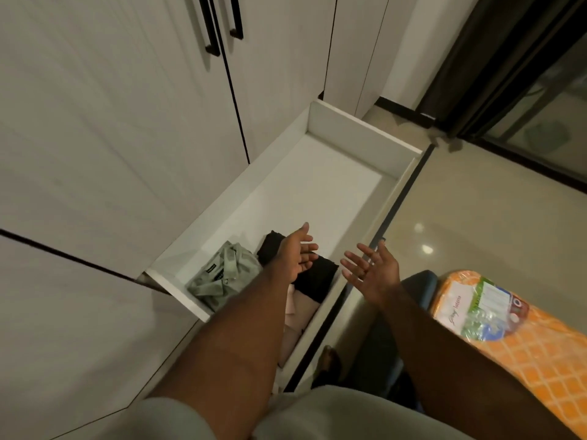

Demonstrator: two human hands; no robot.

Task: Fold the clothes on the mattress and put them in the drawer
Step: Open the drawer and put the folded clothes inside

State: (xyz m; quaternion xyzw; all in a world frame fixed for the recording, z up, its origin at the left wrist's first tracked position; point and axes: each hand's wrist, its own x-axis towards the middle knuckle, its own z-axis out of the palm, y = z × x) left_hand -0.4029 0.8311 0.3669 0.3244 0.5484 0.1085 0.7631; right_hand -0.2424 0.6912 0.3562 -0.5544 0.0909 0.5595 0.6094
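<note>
A white drawer stands pulled out from the base of the wardrobe. In its near end lie a folded grey-green shirt, a folded black garment and a pale pink one. My left hand hovers over the black garment, palm turned inward, fingers apart, holding nothing. My right hand hangs above the drawer's front panel, fingers spread, also empty. The far half of the drawer floor is bare.
White wardrobe doors with black handles fill the left. An orange checked mattress in plastic wrap lies at the lower right beside a dark blue edge. A glass door with a dark frame stands at the upper right.
</note>
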